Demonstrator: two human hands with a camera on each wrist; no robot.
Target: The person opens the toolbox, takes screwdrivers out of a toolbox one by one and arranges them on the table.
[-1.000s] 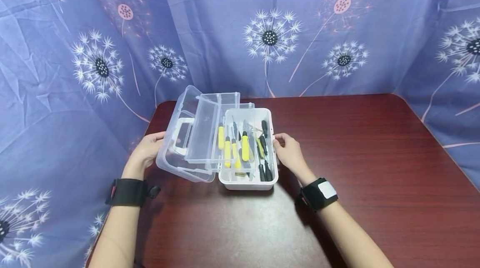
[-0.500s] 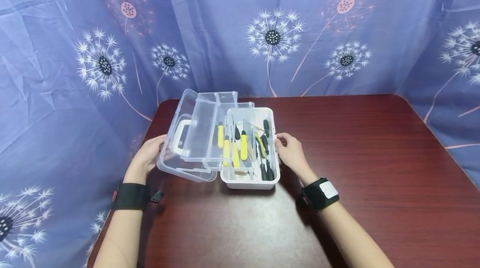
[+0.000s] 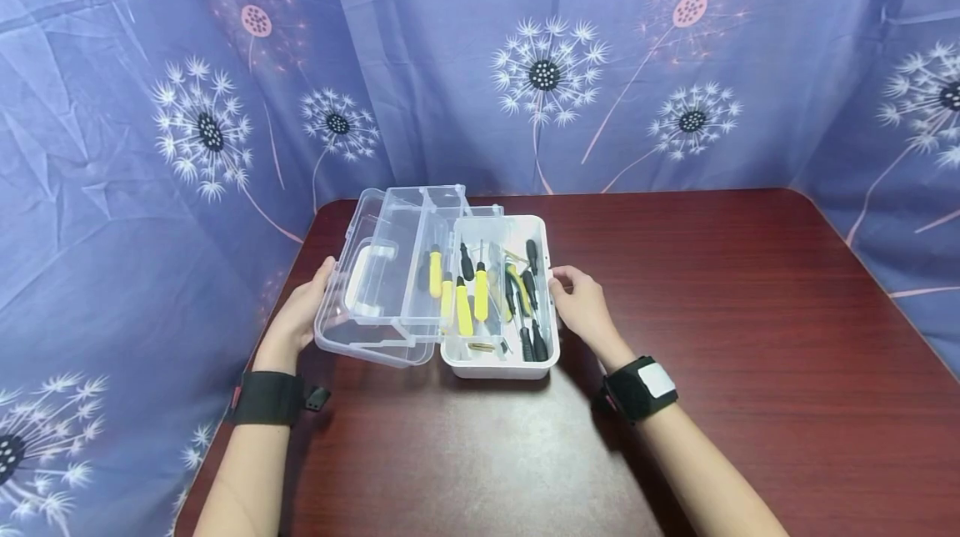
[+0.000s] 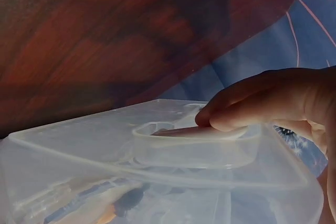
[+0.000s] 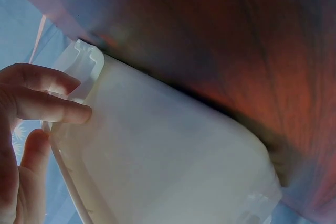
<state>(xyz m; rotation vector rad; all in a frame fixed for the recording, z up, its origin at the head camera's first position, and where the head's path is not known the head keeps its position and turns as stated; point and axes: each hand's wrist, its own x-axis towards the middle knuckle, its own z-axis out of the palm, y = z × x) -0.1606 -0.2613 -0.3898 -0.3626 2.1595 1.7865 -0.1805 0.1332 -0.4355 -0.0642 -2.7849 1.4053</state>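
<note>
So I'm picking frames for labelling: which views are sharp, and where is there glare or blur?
Head view: sharp and evenly lit, soft glare on the table before the toolbox. Left wrist view: the clear lid is milky and soft, the left hand is dark. Right wrist view: the table is blurred and the box wall is washed out.

This looks like a makeshift recording booth rather than a lived-in room or a workshop — a dark red-brown wood-grain worktop [image 3: 712, 337] is closed in at the back and on both sides by a hanging blue-violet cloth printed with white and pink dandelions [image 3: 600, 62], creased and draped close to its edges. No walls, furniture or windows show past the cloth. The black straps on both wrists [image 3: 266, 398] and the single clear plastic toolbox with yellow- and black-handled screwdrivers [image 3: 498, 303] set out alone fit a staged set-up — not a working bench.
</note>
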